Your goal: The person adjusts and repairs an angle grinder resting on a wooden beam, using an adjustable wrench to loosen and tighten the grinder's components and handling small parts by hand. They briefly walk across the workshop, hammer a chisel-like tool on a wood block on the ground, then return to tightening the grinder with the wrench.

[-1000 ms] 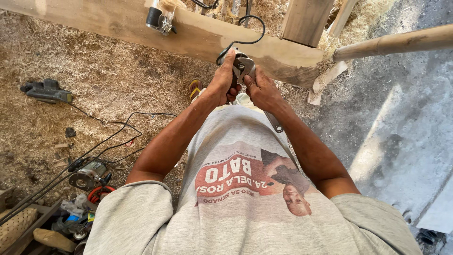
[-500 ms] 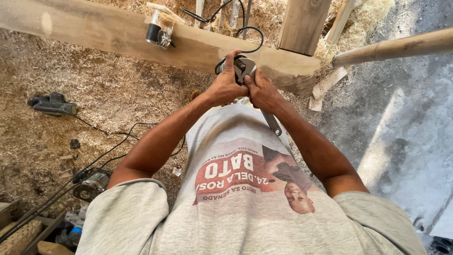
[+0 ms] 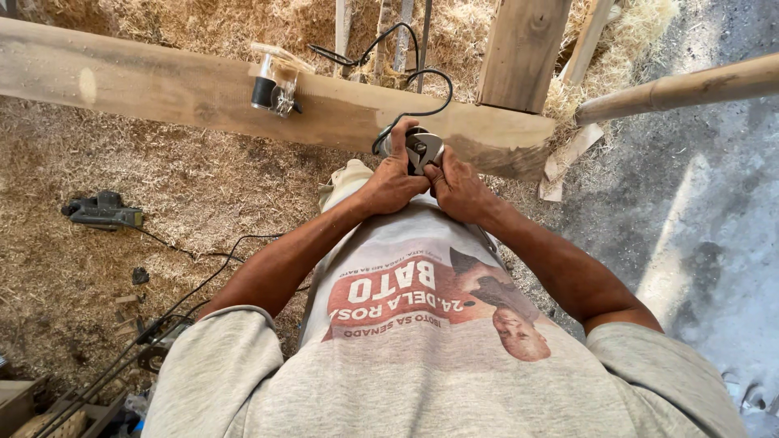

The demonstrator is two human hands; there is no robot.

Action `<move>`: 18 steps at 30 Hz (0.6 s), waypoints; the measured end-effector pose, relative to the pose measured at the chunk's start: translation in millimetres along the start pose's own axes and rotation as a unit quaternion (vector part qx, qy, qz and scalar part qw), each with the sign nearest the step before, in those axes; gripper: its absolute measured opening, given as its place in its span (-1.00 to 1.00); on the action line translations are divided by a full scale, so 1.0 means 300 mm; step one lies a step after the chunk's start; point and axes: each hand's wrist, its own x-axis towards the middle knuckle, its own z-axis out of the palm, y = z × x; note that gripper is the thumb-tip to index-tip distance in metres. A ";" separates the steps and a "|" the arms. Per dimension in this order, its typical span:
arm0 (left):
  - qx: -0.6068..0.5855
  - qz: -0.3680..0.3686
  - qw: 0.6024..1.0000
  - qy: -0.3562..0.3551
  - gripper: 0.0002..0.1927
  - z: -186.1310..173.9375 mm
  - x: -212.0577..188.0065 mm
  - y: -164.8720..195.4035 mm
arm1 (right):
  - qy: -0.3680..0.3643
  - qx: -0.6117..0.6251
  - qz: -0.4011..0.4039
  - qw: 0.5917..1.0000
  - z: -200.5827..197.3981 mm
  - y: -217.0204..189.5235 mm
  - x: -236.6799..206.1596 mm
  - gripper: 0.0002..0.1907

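A grey printed shirt (image 3: 438,357) fills the foreground. Just past it, a grey power tool (image 3: 420,148) with a black cord (image 3: 406,61) is gripped by both hands — the left hand (image 3: 395,182) is clenched on its left side, the right hand (image 3: 458,185) on its right — and held against the near edge of a long wooden beam (image 3: 162,85). Farther left, a small router (image 3: 276,85) rests on the beam. A dark tool (image 3: 104,211) lies on the sawdust-strewn ground (image 3: 203,186).

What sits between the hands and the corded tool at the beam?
Nothing visible. The left hand and right hand both grip the tool directly, holding it against the beam. Its cord loops away behind.
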 end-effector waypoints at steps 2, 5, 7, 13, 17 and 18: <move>-0.005 -0.004 1.000 0.000 -0.05 0.010 -0.021 0.000 | 0.000 0.001 -0.016 1.000 -0.003 -0.007 -0.019 -0.69; -0.003 0.006 1.000 0.012 -0.04 0.029 -0.051 0.008 | -0.009 -0.004 -0.027 1.000 -0.017 -0.009 -0.048 -0.68; 0.001 0.007 1.000 0.026 -0.02 0.046 -0.066 0.014 | -0.019 -0.010 -0.027 0.999 -0.028 -0.008 -0.062 -0.68; 0.000 0.014 0.999 0.030 -0.03 0.063 -0.092 0.043 | -0.070 -0.004 -0.072 0.995 -0.068 -0.040 -0.064 -0.62; 0.050 0.025 0.997 -0.053 -0.04 -0.004 -0.119 0.087 | -0.149 -0.064 -0.037 0.986 -0.146 -0.080 -0.084 -0.60; 0.088 0.049 0.987 -0.128 -0.05 -0.028 -0.122 0.099 | -0.218 -0.115 -0.001 0.969 -0.179 -0.081 -0.094 -0.60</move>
